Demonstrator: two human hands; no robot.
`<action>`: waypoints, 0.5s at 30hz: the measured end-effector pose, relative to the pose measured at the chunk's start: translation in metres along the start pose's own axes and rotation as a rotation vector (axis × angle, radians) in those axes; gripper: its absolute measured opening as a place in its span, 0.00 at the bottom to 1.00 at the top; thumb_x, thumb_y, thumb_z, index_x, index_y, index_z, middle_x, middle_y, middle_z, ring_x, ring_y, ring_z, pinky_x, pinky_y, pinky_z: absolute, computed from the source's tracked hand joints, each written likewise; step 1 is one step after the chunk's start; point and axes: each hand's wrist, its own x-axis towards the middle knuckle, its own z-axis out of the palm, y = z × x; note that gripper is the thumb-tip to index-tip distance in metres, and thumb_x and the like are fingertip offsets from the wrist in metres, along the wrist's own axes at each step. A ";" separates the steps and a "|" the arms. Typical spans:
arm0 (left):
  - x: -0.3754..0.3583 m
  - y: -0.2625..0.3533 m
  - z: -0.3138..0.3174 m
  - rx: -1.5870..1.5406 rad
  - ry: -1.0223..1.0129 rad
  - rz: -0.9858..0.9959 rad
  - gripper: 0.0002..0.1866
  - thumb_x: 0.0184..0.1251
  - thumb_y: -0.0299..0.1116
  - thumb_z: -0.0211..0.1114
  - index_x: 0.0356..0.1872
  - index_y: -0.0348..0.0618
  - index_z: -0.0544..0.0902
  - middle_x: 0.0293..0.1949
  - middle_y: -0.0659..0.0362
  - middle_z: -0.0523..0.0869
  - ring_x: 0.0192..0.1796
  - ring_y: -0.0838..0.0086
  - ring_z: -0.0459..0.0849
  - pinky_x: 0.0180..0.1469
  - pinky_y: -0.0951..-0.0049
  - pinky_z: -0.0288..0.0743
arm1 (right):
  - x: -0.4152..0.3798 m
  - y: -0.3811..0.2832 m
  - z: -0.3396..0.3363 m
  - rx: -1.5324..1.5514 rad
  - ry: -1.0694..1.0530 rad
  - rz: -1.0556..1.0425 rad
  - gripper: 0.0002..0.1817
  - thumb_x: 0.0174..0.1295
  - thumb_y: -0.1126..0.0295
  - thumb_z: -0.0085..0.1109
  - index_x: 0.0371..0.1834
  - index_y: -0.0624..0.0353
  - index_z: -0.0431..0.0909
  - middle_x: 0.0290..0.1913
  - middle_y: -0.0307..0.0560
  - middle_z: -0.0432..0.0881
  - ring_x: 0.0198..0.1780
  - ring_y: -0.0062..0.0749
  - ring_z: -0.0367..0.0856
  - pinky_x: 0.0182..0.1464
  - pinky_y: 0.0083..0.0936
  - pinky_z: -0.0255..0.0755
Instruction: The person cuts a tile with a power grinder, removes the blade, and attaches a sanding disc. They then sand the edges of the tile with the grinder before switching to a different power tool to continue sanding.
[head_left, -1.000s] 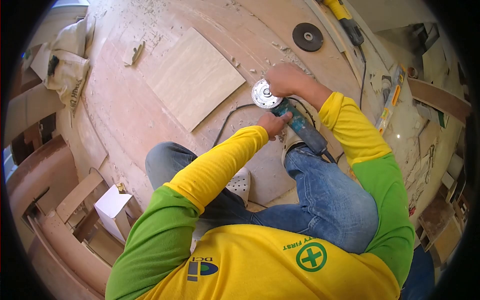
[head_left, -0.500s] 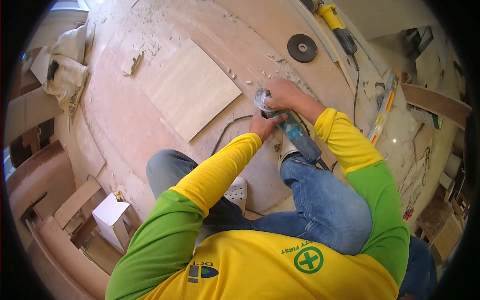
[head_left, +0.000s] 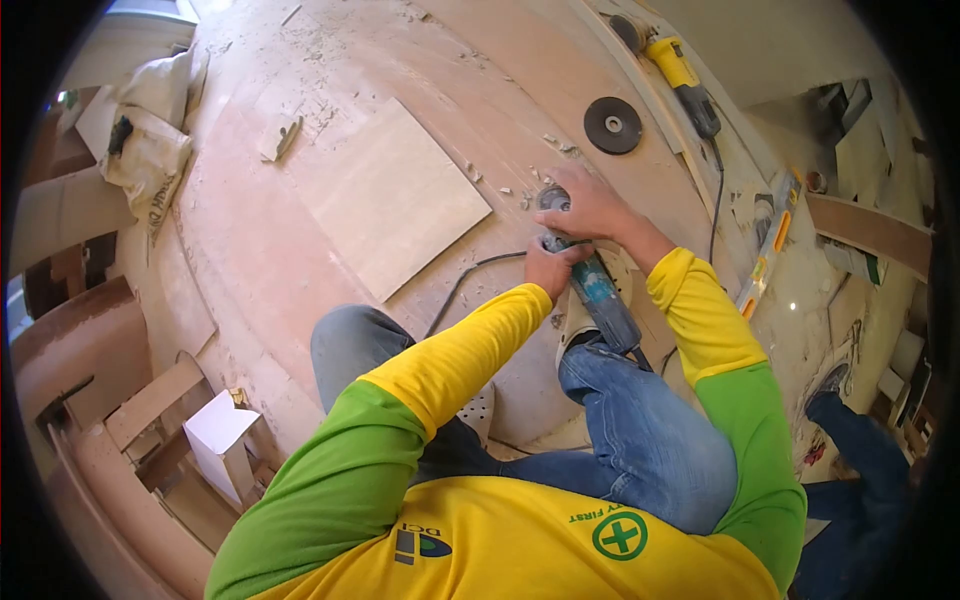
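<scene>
A teal angle grinder (head_left: 600, 298) lies over my knee and shoe, its disc end pointing away from me. My left hand (head_left: 553, 265) is closed round the grinder's neck, just below the head. My right hand (head_left: 585, 207) is at the small disc (head_left: 553, 199) on the head, with fingers bent over its far and right side; the fingertips are partly hidden. A square beige tile (head_left: 397, 198) lies on the floor left of the hands. The grinder's black cable (head_left: 458, 283) curves between the tile and my legs.
A black round disc (head_left: 612, 125), a yellow power tool (head_left: 683, 80) and a spirit level (head_left: 770, 245) lie at the right. A small trowel-like tool (head_left: 284, 138) is beyond the tile. A white sack (head_left: 150, 160) is at the left. Another person's legs (head_left: 860, 450) show at the lower right.
My right hand has shifted over the grinder's disc. The view has tilted slightly, so the hands and floor things appear lower. More of the other person's legs shows at the lower right.
</scene>
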 end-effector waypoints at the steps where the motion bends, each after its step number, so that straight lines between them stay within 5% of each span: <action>1: -0.003 0.005 0.001 -0.038 -0.019 0.024 0.33 0.48 0.36 0.82 0.53 0.33 0.77 0.48 0.52 0.85 0.49 0.69 0.83 0.54 0.68 0.77 | 0.006 -0.010 -0.012 0.006 -0.001 -0.010 0.33 0.58 0.43 0.63 0.56 0.62 0.81 0.56 0.67 0.82 0.61 0.58 0.80 0.63 0.44 0.72; 3: -0.008 0.010 0.006 -0.064 -0.047 0.050 0.32 0.49 0.34 0.81 0.53 0.33 0.76 0.48 0.52 0.85 0.49 0.69 0.83 0.55 0.67 0.77 | 0.015 -0.023 -0.039 -0.014 -0.390 0.434 0.38 0.59 0.40 0.61 0.61 0.63 0.79 0.56 0.67 0.82 0.61 0.58 0.80 0.63 0.43 0.72; 6: -0.002 0.010 0.009 -0.104 -0.079 0.055 0.31 0.46 0.32 0.82 0.52 0.35 0.77 0.49 0.52 0.85 0.49 0.68 0.84 0.56 0.67 0.77 | 0.008 -0.008 -0.039 -0.096 -0.356 0.688 0.45 0.56 0.35 0.61 0.63 0.67 0.77 0.56 0.67 0.83 0.59 0.59 0.81 0.62 0.41 0.74; 10: -0.001 0.012 0.016 0.105 -0.065 0.240 0.31 0.45 0.33 0.81 0.51 0.34 0.78 0.46 0.51 0.86 0.48 0.66 0.85 0.54 0.66 0.79 | -0.007 -0.013 -0.073 -0.102 -0.270 0.584 0.46 0.52 0.37 0.67 0.62 0.70 0.76 0.56 0.67 0.83 0.60 0.60 0.80 0.64 0.41 0.73; 12: 0.005 0.007 0.025 0.156 -0.114 0.311 0.32 0.44 0.35 0.81 0.51 0.34 0.78 0.44 0.50 0.87 0.46 0.63 0.86 0.53 0.64 0.79 | -0.015 0.007 -0.063 0.078 -0.027 -0.075 0.43 0.49 0.44 0.72 0.61 0.68 0.77 0.53 0.67 0.83 0.59 0.57 0.80 0.62 0.41 0.73; 15: -0.013 0.030 0.025 0.112 -0.236 0.306 0.32 0.45 0.36 0.80 0.53 0.34 0.78 0.44 0.49 0.87 0.48 0.61 0.86 0.55 0.63 0.77 | -0.022 -0.011 -0.064 0.028 -0.106 0.184 0.44 0.47 0.47 0.74 0.63 0.67 0.76 0.55 0.66 0.80 0.61 0.59 0.77 0.65 0.41 0.70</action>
